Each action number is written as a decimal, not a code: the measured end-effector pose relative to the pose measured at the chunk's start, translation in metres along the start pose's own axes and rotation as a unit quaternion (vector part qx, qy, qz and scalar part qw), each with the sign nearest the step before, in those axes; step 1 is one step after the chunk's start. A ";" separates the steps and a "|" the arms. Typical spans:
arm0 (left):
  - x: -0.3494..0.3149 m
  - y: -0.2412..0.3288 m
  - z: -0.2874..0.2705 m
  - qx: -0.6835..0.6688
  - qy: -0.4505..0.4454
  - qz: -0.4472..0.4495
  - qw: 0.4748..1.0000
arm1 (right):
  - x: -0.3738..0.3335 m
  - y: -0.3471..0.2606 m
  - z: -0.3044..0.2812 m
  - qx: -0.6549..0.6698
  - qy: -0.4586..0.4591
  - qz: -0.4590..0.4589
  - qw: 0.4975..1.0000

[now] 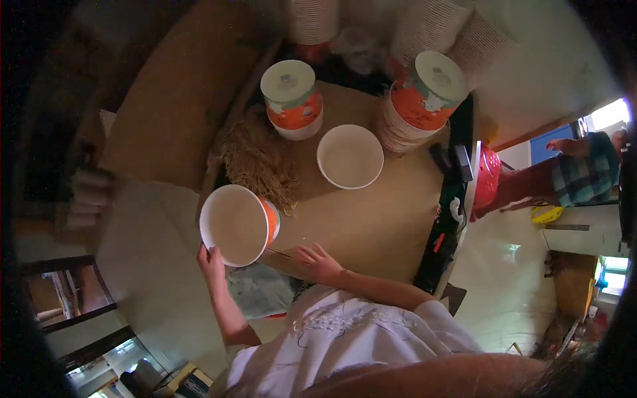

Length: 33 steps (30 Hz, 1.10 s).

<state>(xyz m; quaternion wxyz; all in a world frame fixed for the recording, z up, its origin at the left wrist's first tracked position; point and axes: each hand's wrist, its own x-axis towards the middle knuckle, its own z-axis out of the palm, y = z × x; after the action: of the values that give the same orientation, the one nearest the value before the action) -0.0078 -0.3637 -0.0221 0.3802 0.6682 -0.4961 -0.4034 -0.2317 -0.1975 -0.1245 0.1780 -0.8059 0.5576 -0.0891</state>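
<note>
My left hand [212,264] grips the rim of a white paper tub [233,224] with an orange printed side. The tub is tilted at the table's left edge, its mouth facing me, and its inside looks bare. My right hand [321,264] rests palm down near the table's front edge, fingers spread, holding nothing. A second white tub [350,157] stands mouth up in the middle of the brown tabletop [371,225]. Behind it on the left, an upside-down orange and green tub [292,99] stands on the table. A tangled heap of tan strings [259,156] lies beside it.
At the back right, an orange tub [428,99] sits upside down on a stack of tubs [401,129]. Taller stacks of white tubs [431,30] stand behind. A dark device [458,162] and an orange strip [439,243] lie along the right edge. Another person [584,169] is at the far right.
</note>
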 end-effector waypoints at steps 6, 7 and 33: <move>0.007 -0.005 0.011 -0.056 -0.038 0.006 0.998 | 0.022 0.019 0.038 -0.044 0.025 -0.089 0.995; 0.009 -0.009 0.010 -0.075 -0.060 0.006 0.995 | 0.022 0.021 0.036 -0.006 0.040 -0.069 0.997; -0.024 0.024 0.052 0.067 -0.120 0.034 0.990 | -0.021 0.034 -0.044 -0.008 -0.043 0.133 0.990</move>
<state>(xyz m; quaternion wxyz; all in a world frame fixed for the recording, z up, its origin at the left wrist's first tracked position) -0.0688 -0.3510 -0.0167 0.2854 0.6221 -0.5864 -0.4332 -0.2836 -0.1966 -0.0960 0.2058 -0.7293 0.6520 -0.0254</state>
